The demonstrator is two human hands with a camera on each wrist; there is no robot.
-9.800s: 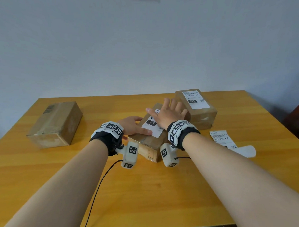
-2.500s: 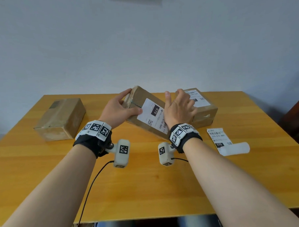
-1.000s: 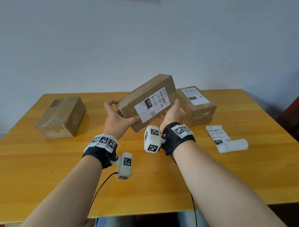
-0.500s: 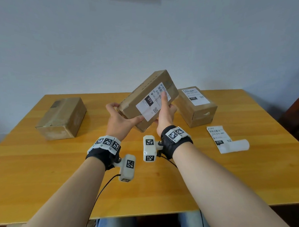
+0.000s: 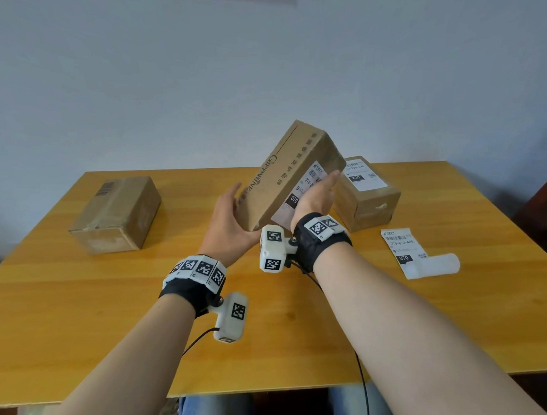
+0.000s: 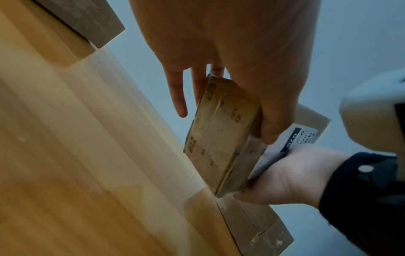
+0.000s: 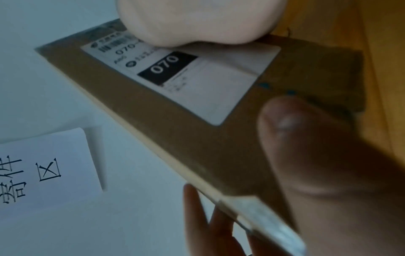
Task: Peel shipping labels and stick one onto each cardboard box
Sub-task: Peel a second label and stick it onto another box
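Observation:
A brown cardboard box [image 5: 283, 175] is held tilted in the air above the table's middle, far end raised. Its white "070" label [image 7: 197, 78] is stuck on the face turned to the right. My left hand [image 5: 227, 222] grips the box's lower end, thumb [image 7: 306, 147] on the label face and fingers behind. My right hand [image 5: 315, 196] lies flat against the label, fingers straight. A second labelled box [image 5: 369, 197] stands behind on the right. An unlabelled box [image 5: 115, 214] sits at the left. The label roll [image 5: 425, 257] lies at the right.
The yellow wooden table [image 5: 82, 309] ends at a pale wall at the back. A cable [image 5: 361, 376] hangs from my right wrist over the near edge. A paper sign [image 7: 43, 169] hangs on the wall.
The box went from lying on the table to held in the air. In the last half second it tipped steeper, printed side towards me, and my right hand slid up along the label.

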